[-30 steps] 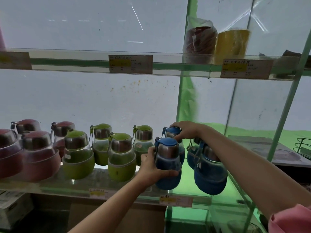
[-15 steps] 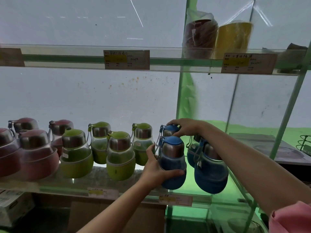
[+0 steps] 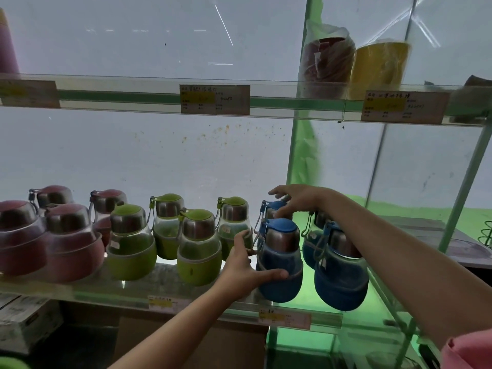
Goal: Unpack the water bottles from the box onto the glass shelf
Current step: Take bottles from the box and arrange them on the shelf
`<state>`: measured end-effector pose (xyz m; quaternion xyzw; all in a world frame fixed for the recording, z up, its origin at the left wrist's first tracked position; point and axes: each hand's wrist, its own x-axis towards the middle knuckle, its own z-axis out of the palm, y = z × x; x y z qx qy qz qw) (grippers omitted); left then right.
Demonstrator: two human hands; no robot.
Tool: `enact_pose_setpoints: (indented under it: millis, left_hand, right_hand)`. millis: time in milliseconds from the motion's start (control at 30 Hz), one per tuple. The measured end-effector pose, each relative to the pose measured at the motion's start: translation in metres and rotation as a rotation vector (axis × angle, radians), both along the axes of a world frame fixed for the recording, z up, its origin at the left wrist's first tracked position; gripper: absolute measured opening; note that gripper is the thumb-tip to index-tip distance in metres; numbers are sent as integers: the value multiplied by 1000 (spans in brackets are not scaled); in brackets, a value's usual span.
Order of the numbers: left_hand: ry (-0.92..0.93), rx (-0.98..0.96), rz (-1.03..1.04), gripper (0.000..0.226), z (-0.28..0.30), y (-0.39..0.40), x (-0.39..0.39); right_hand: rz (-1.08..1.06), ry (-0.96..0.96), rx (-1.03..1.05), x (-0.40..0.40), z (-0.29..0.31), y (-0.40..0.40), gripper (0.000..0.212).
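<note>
Reaching up from below, the left hand (image 3: pixel 246 265) wraps its grip around the lower body of the front blue bottle (image 3: pixel 281 261), thumb across the sleeve and fingers behind, near the carry loop. That bottle stands on the glass shelf (image 3: pixel 87 294) close to the front edge, just beside another blue bottle (image 3: pixel 340 272) on its right. I judge the blue sleeve to be soft and rubbery, so it should give a sure, non-slip hold, while the clear band above it looks hard and smooth, and possibly breakable. Taking the bottle low on the sleeve therefore seems wisest; the steel collar and cap would be slicker. It seems empty, so probably light.

Further back, the right hand (image 3: pixel 298 199) hovers with fingers spread and relaxed over the cap of the rear blue bottle (image 3: pixel 273 209), holding nothing; whether the fingertips touch the cap is hard to tell.

To the left stand green bottles (image 3: pixel 198 251) in two staggered rows, then red bottles (image 3: pixel 72 241), packed close together. Glass on glass could knock or slide, so each bottle likely wants setting down gently.

Price tags (image 3: pixel 285 319) hang along the shelf front. Above, an upper shelf (image 3: pixel 133 101) carries wrapped containers (image 3: pixel 354 65), and behind everything stands a pale, marked wall (image 3: pixel 159 155).
</note>
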<state>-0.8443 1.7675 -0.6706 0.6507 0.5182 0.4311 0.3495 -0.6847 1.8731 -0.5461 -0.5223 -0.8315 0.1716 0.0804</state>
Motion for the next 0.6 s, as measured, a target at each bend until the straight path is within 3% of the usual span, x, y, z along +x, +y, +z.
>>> enact_pose_setpoints:
  millis: [167, 367, 467, 600]
  left_hand:
    - [114, 266, 130, 70, 22, -9, -33]
    - [72, 543, 335, 36, 30, -20, -76]
    - [79, 473, 365, 42, 21, -22, -95]
    - [-5, 204, 312, 60, 11, -14, -114]
  right_hand:
    - [54, 45, 52, -22, 13, -3, 71]
    - [84, 8, 99, -62, 4, 2, 68]
    - [83, -35, 102, -82, 0, 4, 67]
    - [64, -133, 131, -98, -3, 3, 66]
